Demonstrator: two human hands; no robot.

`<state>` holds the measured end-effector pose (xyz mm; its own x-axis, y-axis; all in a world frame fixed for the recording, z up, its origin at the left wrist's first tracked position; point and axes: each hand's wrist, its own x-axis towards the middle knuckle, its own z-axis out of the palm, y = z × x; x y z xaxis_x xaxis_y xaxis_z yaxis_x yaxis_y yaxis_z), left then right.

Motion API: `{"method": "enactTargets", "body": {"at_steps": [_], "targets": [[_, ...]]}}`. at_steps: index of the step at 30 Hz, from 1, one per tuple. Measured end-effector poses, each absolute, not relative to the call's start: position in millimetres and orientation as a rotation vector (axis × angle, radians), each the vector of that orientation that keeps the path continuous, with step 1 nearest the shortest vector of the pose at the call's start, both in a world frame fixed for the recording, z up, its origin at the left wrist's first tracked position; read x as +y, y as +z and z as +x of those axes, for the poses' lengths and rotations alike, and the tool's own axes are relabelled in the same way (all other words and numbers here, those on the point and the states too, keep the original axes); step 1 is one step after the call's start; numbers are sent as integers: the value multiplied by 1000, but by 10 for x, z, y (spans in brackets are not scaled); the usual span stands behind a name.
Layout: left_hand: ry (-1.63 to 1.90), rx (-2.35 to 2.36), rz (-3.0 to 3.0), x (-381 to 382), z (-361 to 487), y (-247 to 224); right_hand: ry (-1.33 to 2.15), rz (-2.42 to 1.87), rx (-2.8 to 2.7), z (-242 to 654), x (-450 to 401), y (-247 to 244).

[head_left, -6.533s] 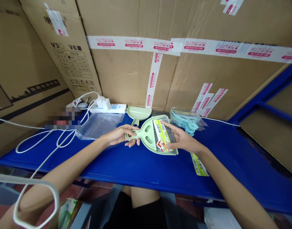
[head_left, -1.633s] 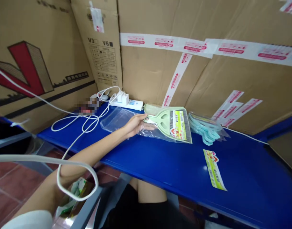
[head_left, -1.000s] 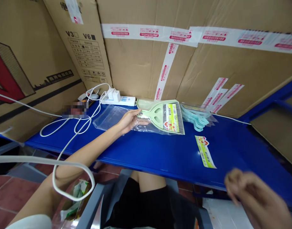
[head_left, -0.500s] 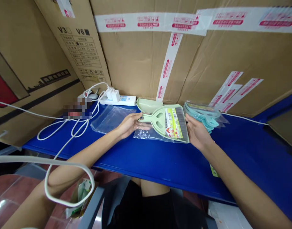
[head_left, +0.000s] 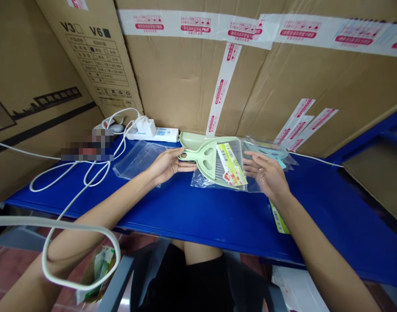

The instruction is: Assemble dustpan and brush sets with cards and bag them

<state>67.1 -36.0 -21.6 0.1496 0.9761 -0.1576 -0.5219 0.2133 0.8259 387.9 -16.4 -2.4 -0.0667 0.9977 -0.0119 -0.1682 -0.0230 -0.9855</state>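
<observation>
In the head view, a light green dustpan and brush set (head_left: 207,161) lies sideways above the table, its grey bristles facing right. My left hand (head_left: 168,165) grips the handle end between thumb and fingers. A yellow-green label card (head_left: 231,164) rests tilted over the bristles. Around the wide end is a clear plastic bag (head_left: 254,184), and my right hand (head_left: 267,173) holds its edge at the right, a little away from the bristles. Behind the set sits another pale green dustpan (head_left: 195,139), partly hidden.
Bagged light blue dustpan sets (head_left: 272,151) lie behind my right hand. A flat clear bag (head_left: 136,158) is at the left, near a white power strip (head_left: 167,134) and looping white cables (head_left: 84,187). Another label card (head_left: 279,219) lies by my right forearm. Cardboard (head_left: 172,78) walls the blue table (head_left: 198,212).
My right hand has shifted off the pan's wide edge, with the bag now stretching out to it. The label card has tilted over the bristles. The whole view has shifted slightly.
</observation>
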Motion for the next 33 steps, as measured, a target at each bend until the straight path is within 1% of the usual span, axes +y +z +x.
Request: {"method": "enactTargets", "body": {"at_steps": [3,6,9,21,28,33], "targets": [[1210,804,707,-370,680,-234,1204,-995,-1141,3855,-185,-37],[1218,806,731,-378,687,-245,1158,-968,-1262,3842,-187,-78],[1218,816,756,-385,691,-248,1159,-989,-1361,3842,-177,-120],[1200,836,805,-413,731,-271,1190,-950,-1472,3888,-187,-109],[1193,812,817,-425,750,-265,1387,-907,-1737,3962,-203,-96],[1177,789,816,-430,766,-276,1238,-972,-1690,3936,-183,-184]]}}
